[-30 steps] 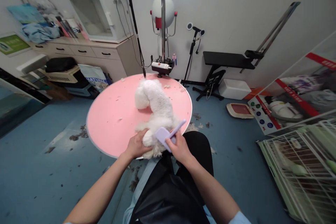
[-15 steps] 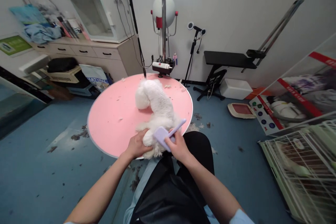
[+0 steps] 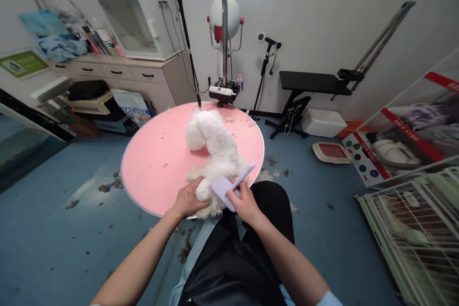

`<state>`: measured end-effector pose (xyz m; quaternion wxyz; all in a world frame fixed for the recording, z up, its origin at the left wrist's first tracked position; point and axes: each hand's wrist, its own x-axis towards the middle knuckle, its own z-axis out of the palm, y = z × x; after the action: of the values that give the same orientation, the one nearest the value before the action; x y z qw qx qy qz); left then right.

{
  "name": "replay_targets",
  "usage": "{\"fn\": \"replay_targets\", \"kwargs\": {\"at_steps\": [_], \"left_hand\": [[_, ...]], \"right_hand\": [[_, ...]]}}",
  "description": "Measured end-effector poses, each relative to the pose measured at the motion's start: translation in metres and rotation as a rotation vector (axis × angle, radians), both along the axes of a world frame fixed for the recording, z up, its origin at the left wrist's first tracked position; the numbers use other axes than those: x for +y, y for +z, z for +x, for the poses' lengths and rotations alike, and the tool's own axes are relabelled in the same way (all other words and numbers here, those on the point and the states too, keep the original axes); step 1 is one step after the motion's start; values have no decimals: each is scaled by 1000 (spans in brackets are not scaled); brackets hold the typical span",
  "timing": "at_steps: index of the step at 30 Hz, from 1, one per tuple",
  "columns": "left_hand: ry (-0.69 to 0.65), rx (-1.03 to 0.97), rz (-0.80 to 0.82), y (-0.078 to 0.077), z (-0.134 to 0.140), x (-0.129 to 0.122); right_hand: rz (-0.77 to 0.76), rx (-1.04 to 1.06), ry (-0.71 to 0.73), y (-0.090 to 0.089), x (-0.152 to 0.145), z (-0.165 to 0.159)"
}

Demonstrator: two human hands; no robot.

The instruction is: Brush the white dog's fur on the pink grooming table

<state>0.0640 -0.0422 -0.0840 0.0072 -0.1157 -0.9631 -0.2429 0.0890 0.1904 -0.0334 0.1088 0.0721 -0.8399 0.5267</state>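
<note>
A fluffy white dog is on the round pink grooming table, its head turned toward the left and its rear toward me. My left hand is closed around a tuft of fur at the dog's rear, near the table's front edge; which body part lies under the fur I cannot tell. My right hand grips a lavender slicker brush. The brush's flat back faces up and its handle points up and right. Its bristle side is hidden against the fur.
A metal grooming arm with a black strap rises at the table's back, beside a small black tool holder. Fur clippings dot the tabletop and blue floor. To the right stand a white wire cage and a black folding table.
The view has shifted slightly. The brush has moved a little downward at the dog's rear, while my left hand keeps its hold and the dog stays in place.
</note>
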Motion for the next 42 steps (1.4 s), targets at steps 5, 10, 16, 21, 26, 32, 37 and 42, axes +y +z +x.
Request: {"fn": "replay_targets", "kwargs": {"at_steps": [5, 10, 16, 21, 26, 32, 37, 42], "left_hand": [[0, -2, 2, 1, 0, 0], [8, 2, 5, 0, 0, 0], [5, -10, 16, 1, 1, 0], [-4, -13, 13, 3, 0, 1], [2, -11, 18, 2, 0, 1], [-14, -6, 25, 4, 0, 2], [-16, 7, 23, 5, 1, 2], [-14, -1, 21, 5, 1, 2]], "right_hand": [[-65, 57, -104, -3, -2, 2], [-74, 65, -188, -5, -1, 2], [-22, 43, -138, -4, 0, 2], [-26, -23, -63, -4, -2, 6], [63, 104, -132, -5, -5, 10], [84, 122, -150, -5, -4, 12], [127, 74, -59, -2, 0, 10], [217, 276, -182, 4, 7, 6]]}}
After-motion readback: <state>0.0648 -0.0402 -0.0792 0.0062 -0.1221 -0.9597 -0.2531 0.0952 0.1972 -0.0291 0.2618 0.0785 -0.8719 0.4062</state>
